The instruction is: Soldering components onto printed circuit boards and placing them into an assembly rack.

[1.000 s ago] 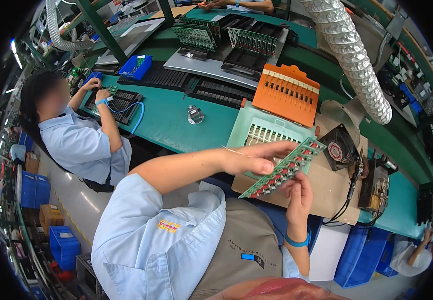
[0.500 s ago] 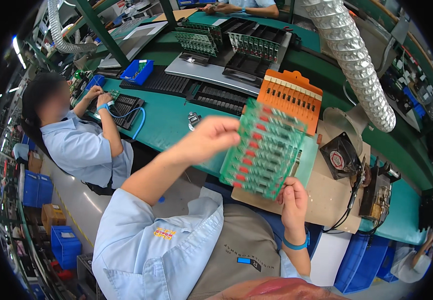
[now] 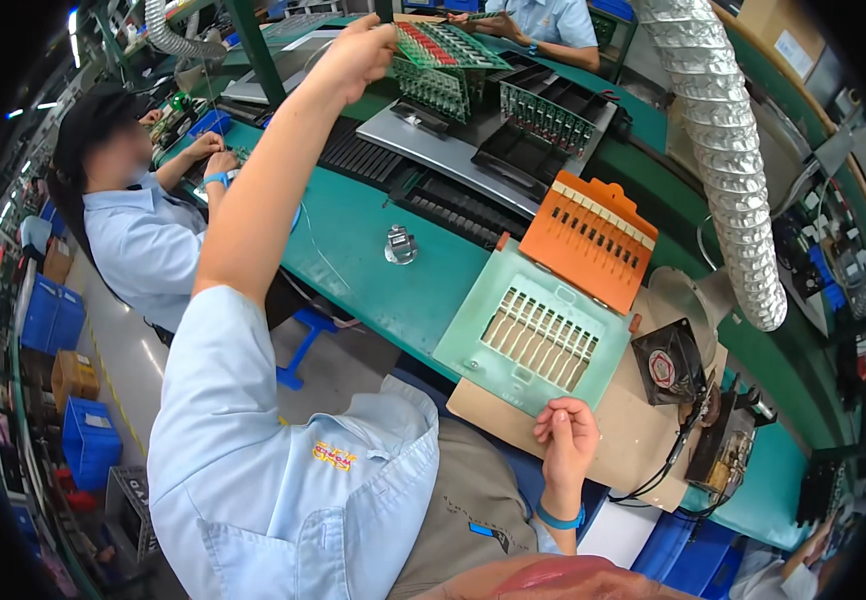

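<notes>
The left hand (image 3: 361,58) pinches a green printed circuit board panel (image 3: 445,46) by its 9 o'clock edge, at 12 o'clock in the view, overlapping upright circuit boards (image 3: 431,90) there. The panel should be light and stiff, though its rows of red and dark components look easily knocked or bent. The edges are probably the safest hold, ideally 2 opposite ones. Between 4 and 5 o'clock, the right hand (image 3: 566,440), half-curled and seemingly empty, is by the mint-green fixture frame (image 3: 471,350); contact is unclear.
</notes>
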